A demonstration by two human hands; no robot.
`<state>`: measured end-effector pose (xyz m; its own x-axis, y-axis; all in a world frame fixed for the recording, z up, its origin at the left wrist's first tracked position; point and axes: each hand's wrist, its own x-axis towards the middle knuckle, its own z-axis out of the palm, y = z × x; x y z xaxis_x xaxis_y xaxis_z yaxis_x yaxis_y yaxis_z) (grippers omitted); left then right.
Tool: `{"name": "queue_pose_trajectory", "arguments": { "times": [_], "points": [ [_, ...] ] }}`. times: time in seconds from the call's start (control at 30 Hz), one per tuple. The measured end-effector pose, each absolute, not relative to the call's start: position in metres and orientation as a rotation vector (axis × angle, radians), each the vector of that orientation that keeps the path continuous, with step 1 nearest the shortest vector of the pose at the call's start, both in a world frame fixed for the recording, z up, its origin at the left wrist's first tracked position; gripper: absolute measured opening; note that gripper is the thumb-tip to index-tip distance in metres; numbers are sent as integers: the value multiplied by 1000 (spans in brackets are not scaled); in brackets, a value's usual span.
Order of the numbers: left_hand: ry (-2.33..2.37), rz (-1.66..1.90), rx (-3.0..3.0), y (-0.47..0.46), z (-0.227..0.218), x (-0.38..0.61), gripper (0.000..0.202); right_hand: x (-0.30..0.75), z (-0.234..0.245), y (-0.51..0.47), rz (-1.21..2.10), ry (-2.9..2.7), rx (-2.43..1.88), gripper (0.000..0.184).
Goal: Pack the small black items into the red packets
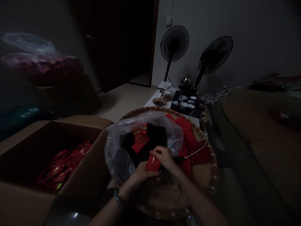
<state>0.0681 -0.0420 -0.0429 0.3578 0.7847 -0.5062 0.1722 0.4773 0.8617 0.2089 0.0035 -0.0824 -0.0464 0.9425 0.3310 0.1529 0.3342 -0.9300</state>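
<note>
Red packet [153,163], small and flat, gripped near the centre of the view, low over a round woven tray [207,179]. Clamped from the left by the left hand [141,175], with a green bangle [118,196] on its wrist, and pinched along its top edge by the fingers of the right hand [164,157]; hands close together, touching at the packet.

Just beyond the hands, a crumpled clear plastic bag [117,150], mouth open, with a few more red packets showing inside against something dark. To the right of the bag, a loose heap of red packets [192,141] on the tray, crossed by a white cable [197,150].

To the near left, an open cardboard box [94,169] with a layer of packed red packets [61,169] across its bottom. Looks partway through: box well short of full, bag and tray not yet emptied.

Farther off, a low table with a tea set [185,102], two standing fans [174,44] against the far wall, a sofa [258,125] on the right, a dark doorway [131,47] at far left. Dim light throughout.
</note>
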Motion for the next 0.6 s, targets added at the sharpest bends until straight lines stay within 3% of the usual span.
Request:
{"name": "queue_pose_trajectory", "arguments": {
  "times": [0.27, 0.43, 0.6],
  "points": [
    [1187, 380, 1025, -53, -21, 32, 43, 202, -76, 9, 1045, -1385, -1033, 38],
    [1163, 396, 1054, -56, -19, 26, 41, 196, -64, 5, 1024, -1383, -1101, 36],
    [1151, 449, 1037, -59, -23, 11, 39, 197, -62, 9, 1270, -1241, -1069, 57]
  ]
}}
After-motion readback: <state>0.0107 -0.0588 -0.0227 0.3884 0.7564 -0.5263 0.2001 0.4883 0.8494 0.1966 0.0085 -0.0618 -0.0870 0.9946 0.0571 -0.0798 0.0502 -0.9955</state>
